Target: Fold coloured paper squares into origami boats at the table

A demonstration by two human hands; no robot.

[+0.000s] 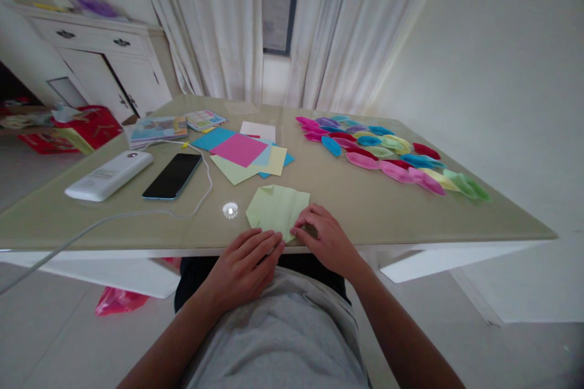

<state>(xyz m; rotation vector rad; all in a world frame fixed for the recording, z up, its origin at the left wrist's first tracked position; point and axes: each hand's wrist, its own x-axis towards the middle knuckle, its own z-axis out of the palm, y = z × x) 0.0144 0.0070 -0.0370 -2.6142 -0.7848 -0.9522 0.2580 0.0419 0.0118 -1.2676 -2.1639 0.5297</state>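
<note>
A light green sheet of paper (276,206) with folded corners and creases lies at the front edge of the table. My left hand (250,261) rests with its fingers stretched out flat on the paper's near left edge. At the near right corner, my right hand (322,234) pinches the paper between thumb and forefinger. Beyond the paper, loose coloured sheets lie in an overlapping pile, with a magenta sheet (239,149) on top. To the right, several folded paper pieces (378,152) in pink, blue, red, yellow and green are laid out in rows.
On the left of the table (328,206) lie a white power bank (109,176), a black-screened phone (173,176) and a white cable (137,214) running off the near edge. Booklets (157,129) sit at the back left. A white cabinet (104,61) stands behind.
</note>
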